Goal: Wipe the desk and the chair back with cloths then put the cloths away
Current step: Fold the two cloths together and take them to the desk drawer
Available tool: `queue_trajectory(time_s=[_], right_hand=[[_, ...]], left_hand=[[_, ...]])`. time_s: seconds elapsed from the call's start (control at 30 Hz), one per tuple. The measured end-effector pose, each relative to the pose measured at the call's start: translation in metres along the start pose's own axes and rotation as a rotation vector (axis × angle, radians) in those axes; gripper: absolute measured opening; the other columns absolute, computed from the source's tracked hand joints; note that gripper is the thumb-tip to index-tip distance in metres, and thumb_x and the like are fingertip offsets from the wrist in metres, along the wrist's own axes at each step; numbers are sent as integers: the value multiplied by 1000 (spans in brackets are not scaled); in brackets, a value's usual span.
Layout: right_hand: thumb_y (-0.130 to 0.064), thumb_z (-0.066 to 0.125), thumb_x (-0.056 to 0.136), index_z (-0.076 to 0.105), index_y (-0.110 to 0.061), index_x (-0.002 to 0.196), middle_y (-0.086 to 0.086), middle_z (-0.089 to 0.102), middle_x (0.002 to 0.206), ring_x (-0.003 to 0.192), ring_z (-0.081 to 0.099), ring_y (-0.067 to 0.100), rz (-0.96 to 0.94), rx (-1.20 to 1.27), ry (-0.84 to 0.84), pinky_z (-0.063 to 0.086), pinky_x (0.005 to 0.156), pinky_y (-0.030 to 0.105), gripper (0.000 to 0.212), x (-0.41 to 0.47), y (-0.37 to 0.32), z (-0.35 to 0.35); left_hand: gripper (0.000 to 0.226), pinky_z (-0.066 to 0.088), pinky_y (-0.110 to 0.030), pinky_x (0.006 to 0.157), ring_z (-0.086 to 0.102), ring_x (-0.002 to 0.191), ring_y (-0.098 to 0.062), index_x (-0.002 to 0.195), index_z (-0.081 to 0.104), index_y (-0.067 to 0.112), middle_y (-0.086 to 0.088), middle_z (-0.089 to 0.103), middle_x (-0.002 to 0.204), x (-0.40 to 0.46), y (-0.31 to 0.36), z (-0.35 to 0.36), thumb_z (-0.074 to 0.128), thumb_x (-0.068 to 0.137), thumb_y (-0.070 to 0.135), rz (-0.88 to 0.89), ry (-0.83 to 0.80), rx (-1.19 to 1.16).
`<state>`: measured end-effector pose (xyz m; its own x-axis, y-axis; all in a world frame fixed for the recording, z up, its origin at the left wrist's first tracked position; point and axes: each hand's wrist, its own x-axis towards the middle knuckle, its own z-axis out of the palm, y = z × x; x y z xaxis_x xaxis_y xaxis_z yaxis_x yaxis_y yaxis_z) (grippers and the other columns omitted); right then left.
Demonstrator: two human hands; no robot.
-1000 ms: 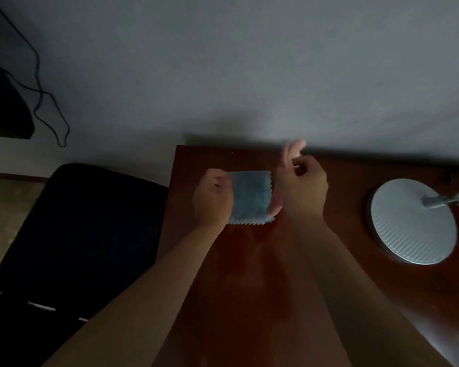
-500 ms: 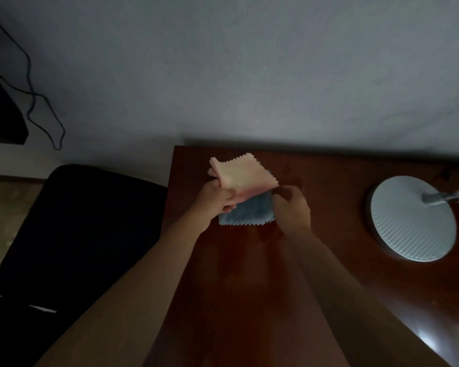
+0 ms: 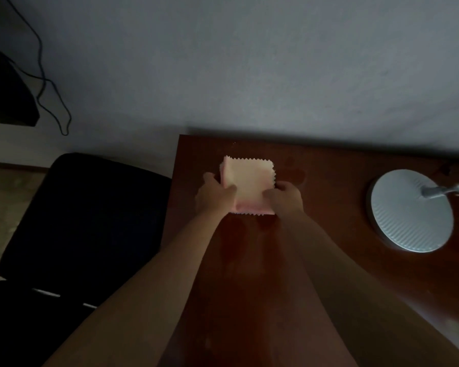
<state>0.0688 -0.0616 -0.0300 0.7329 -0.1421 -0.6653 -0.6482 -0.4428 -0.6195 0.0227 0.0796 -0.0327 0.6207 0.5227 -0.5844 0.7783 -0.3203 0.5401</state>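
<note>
Both hands, left hand (image 3: 215, 197) and right hand (image 3: 285, 198), fingers clamped on folded pink cloth (image 3: 247, 184) on worktop (image 3: 329, 234). Looks like stow stage; wiping status unverifiable.

One folded cloth (image 3: 247, 181), two hands, one desk (image 3: 329, 234), chair (image 3: 85, 213), lamp (image 3: 411, 210)

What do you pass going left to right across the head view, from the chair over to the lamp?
chair → left hand → pink cloth → right hand → lamp base
</note>
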Motion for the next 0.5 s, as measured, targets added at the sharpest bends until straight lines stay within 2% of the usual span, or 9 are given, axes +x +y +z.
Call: queue_trajectory(time_s=[0.1,0.17,0.27,0.33,0.4,0.5], right_hand=[[0,66,83,55,-2,129,10,57,108,100,55,27,107,107,-75,43,81,30,48,-9,-2,5],[3,68,79,55,-3,128,13,59,110,102,57,29,100,147,-97,45,79,31,51,-15,4,5],[6,67,76,58,-8,123,10,61,106,99,59,29,54,233,-146,49,74,31,49,-33,17,4],[2,71,69,59,-8,121,12,64,112,102,62,31,48,298,-214,55,76,35,54,-47,29,7],[-4,72,59,63,-8,116,16,66,114,102,64,35,53,351,-284,56,81,42,58,-62,42,11],[3,67,71,64,-4,110,15,69,107,95,66,33,72,381,-388,55,74,39,40,-83,65,17]], left_hand=[[32,56,-41,90,66,99,-26,112,64,14,-7,67,110,-5,-2,-8,72,84,24,-96,-182,-185],[28,55,-43,92,66,98,-25,106,64,18,-6,67,110,-11,-10,-15,75,80,21,-125,-243,-269],[36,55,-42,93,63,98,-22,113,61,18,-3,65,109,-25,-23,-27,75,80,18,-179,-317,-421],[50,54,-47,95,64,104,-27,124,60,14,-7,65,115,-36,-35,-35,73,76,16,-215,-369,-508],[52,53,-50,97,63,107,-31,125,58,14,-11,65,118,-54,-50,-42,68,75,8,-248,-376,-569],[44,52,-49,98,63,106,-33,118,60,10,-15,65,114,-78,-75,-47,61,75,0,-286,-342,-602]])
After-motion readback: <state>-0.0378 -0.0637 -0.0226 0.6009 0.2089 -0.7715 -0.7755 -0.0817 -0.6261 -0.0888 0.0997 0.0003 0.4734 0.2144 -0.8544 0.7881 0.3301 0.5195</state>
